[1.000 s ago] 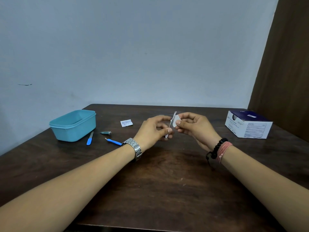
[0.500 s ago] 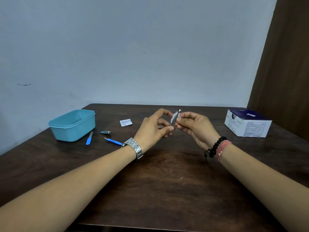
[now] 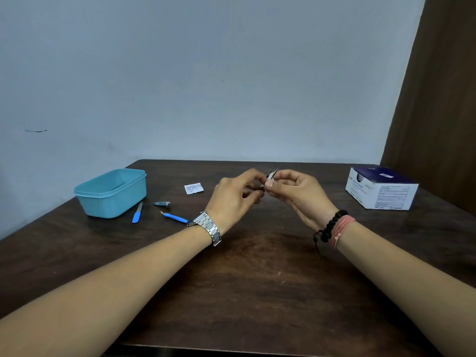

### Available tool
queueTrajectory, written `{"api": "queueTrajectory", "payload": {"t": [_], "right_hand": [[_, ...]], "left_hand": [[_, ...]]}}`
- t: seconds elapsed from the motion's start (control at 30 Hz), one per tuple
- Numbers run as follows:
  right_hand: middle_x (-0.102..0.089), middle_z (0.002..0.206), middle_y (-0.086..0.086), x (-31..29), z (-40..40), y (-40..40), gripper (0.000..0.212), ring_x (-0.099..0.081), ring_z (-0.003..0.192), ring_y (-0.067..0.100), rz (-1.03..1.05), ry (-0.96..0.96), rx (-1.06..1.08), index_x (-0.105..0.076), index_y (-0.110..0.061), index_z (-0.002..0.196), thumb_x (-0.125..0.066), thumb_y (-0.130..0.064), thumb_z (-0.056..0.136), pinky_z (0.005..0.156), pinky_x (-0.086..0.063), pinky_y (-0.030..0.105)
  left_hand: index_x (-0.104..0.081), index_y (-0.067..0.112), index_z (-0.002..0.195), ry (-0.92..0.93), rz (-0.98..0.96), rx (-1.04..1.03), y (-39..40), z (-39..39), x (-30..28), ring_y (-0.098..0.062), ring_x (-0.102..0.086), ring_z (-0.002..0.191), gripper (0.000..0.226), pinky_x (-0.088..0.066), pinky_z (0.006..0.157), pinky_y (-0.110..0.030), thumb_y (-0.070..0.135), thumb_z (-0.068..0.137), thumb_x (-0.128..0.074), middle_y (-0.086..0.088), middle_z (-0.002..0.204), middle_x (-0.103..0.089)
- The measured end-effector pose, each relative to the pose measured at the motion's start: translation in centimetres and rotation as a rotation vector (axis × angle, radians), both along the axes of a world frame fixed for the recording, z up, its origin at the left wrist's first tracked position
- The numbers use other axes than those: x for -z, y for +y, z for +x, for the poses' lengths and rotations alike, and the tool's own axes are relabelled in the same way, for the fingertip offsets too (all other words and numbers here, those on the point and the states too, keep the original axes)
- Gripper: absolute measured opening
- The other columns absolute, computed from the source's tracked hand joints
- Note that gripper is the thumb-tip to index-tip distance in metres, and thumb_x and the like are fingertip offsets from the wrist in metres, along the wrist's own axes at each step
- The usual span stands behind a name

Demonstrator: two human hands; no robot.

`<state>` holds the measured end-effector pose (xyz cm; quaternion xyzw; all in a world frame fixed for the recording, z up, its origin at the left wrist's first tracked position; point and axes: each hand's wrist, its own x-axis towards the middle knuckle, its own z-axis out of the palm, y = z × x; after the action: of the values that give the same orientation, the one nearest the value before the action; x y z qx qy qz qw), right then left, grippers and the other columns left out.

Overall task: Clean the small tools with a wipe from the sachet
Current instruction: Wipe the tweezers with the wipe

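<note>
Above the middle of the dark wooden table [image 3: 257, 292], my left hand [image 3: 235, 197] pinches the lower end of thin metal tweezers [image 3: 272, 172], whose two tips point up. My right hand [image 3: 298, 194] pinches a small white wipe [image 3: 269, 179] wrapped around the tweezers' shaft. An opened white sachet [image 3: 193, 188] lies flat on the table to the left of my hands. Further left lie metal nail clippers [image 3: 162, 203] and two blue-handled tools [image 3: 137, 213] [image 3: 175, 217].
A light-blue plastic tub [image 3: 110, 193] stands open at the back left. A dark-blue and white cardboard box [image 3: 381, 188] sits at the back right. A pale wall runs behind the table and a brown curtain hangs on the right.
The wipe in my right hand has slid along the tweezers, from higher on the shaft toward its lower part, and more of the tips now show. Both hands stayed in place.
</note>
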<state>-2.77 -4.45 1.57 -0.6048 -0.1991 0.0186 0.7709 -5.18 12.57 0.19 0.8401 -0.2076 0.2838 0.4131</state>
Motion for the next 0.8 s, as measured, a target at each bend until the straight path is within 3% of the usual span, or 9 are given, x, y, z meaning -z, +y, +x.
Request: {"api": "queueTrajectory", "payload": {"t": [0.2,0.33,0.57,0.8], "right_hand": [[-0.068,0.080,0.014,0.08,0.00,0.01,0.013,-0.069,0.069,0.014,-0.043,-0.052,0.094,-0.066,-0.006,0.085,-0.074,0.003,0.079,0.066,-0.056,0.019],[-0.072,0.074,0.007,-0.23,0.31,-0.35,0.007,-0.068,0.067,0.014,0.011,-0.037,0.149,-0.068,-0.005,0.085,-0.071,0.001,0.083,0.068,-0.058,0.020],[-0.071,0.076,0.012,0.17,0.01,0.25,0.004,-0.067,0.067,0.013,-0.066,0.000,0.080,-0.068,-0.001,0.087,-0.071,-0.003,0.085,0.065,-0.056,0.019],[-0.071,0.072,0.007,-0.29,0.20,-0.25,0.008,-0.067,0.066,0.012,0.049,0.027,0.112,-0.064,-0.004,0.082,-0.069,0.002,0.085,0.066,-0.057,0.020]], "left_hand": [[-0.055,0.035,0.095,0.029,-0.021,-0.023,-0.25,-0.12,-0.18,-0.005,-0.072,0.070,0.025,-0.060,0.074,-0.040,0.018,0.085,-0.071,0.006,0.083,-0.072],[-0.052,0.029,0.098,0.086,-0.083,0.013,-0.57,-0.29,-0.12,-0.008,-0.072,0.068,0.026,-0.061,0.074,-0.040,0.016,0.085,-0.070,0.003,0.077,-0.074],[-0.053,0.024,0.102,0.117,-0.172,0.024,-0.60,-0.44,-0.39,-0.010,-0.072,0.067,0.027,-0.061,0.067,-0.028,0.014,0.085,-0.072,0.000,0.074,-0.074],[-0.054,0.023,0.100,0.154,-0.194,0.048,-0.67,-0.48,-0.33,-0.011,-0.072,0.065,0.026,-0.059,0.064,-0.022,0.011,0.085,-0.071,0.003,0.072,-0.074]]}}
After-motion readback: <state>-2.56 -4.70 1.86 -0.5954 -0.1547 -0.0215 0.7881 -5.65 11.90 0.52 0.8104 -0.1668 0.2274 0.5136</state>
